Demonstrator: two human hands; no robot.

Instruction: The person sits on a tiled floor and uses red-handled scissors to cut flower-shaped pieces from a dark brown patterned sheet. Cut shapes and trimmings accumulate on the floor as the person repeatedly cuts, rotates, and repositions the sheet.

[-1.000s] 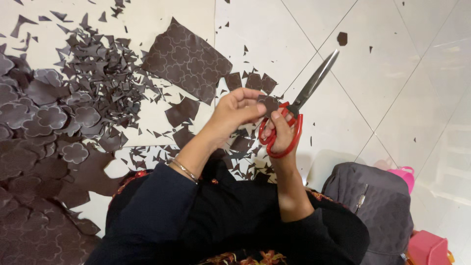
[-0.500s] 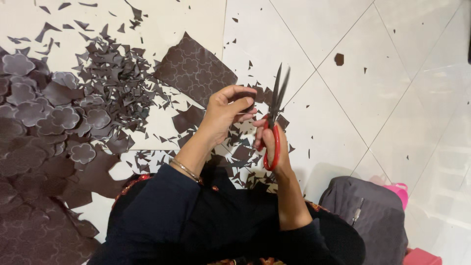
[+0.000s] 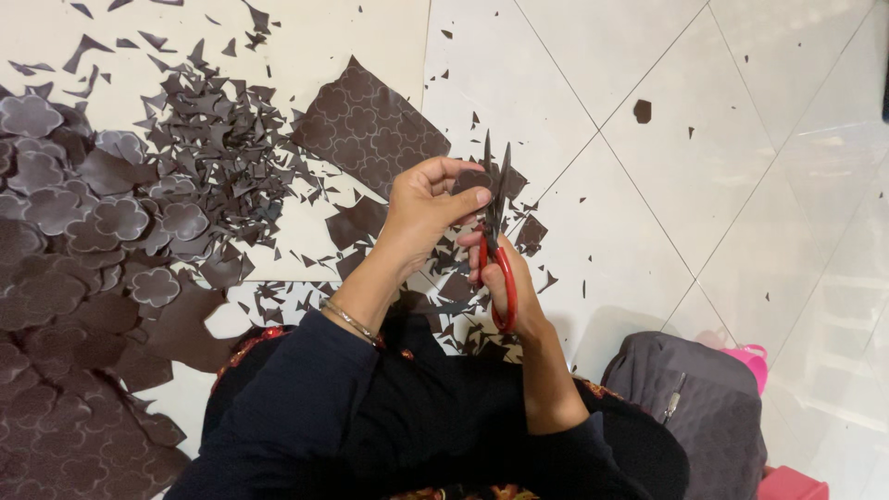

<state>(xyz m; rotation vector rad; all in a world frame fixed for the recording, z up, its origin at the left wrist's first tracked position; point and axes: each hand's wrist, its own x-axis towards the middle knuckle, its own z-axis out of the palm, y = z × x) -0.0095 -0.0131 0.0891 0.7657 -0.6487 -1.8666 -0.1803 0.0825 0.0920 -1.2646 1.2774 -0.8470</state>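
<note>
My left hand (image 3: 428,206) pinches a small dark brown patterned piece (image 3: 470,180) at chest height over the white tiled floor. My right hand (image 3: 505,282) grips red-handled scissors (image 3: 495,231), blades pointing up and slightly apart against the piece's right edge. A larger brown patterned sheet (image 3: 370,125) lies flat on the floor just beyond my hands. Cut flower-shaped pieces (image 3: 120,218) lie in a heap at the left.
Brown offcut scraps (image 3: 218,153) litter the floor between the heap and the sheet, and more lie under my hands. A grey backpack (image 3: 690,407) sits at the lower right, with a pink item (image 3: 752,359) beside it. Large brown sheets (image 3: 65,426) cover the lower left.
The scissors have swung from pointing up-right to nearly upright against the piece. My left hand has turned the piece, and the view has shifted a little.
</note>
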